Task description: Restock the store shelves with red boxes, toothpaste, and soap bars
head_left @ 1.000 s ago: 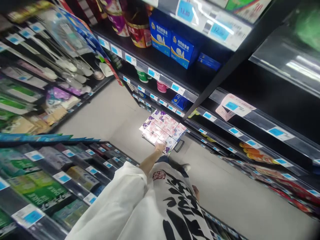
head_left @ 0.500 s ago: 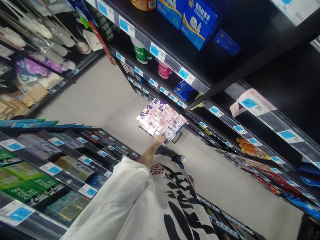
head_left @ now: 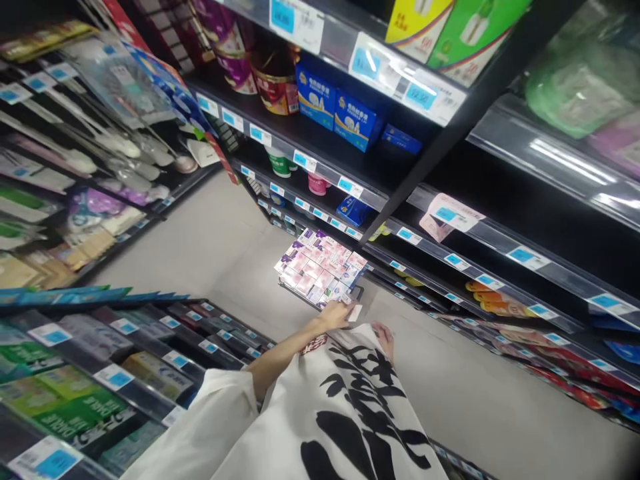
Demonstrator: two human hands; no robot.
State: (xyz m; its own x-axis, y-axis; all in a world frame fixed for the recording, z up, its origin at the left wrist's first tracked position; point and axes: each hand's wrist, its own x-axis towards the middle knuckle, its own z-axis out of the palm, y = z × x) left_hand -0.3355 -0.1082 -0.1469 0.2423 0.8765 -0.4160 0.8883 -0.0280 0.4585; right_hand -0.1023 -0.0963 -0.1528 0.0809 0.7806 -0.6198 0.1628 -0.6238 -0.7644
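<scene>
A basket point(head_left: 358, 291) with a black rim stands on the aisle floor, packed with several small pink and purple boxes point(head_left: 317, 267). My left hand point(head_left: 336, 314) reaches down to its near edge, fingers closed round a small pale box point(head_left: 355, 312) just off the pile. My right hand point(head_left: 385, 335) hangs low beside my white printed shirt point(head_left: 350, 407), close to the basket's near corner. The shirt hides part of that hand, and its fingers are too blurred to read.
Dark shelves with blue price tags line both sides of a narrow grey-floored aisle point(head_left: 215, 240). Blue cartons point(head_left: 353, 120) and tubs sit on the right shelves. Green and yellow packs point(head_left: 65, 387) fill the low left shelf, and spoons hang on a rack point(head_left: 125, 140) at upper left.
My view has tilted up and back. My left hand has drawn back from the top of the boxes to the basket's near edge, now with a small box in it. My right hand has risen into view.
</scene>
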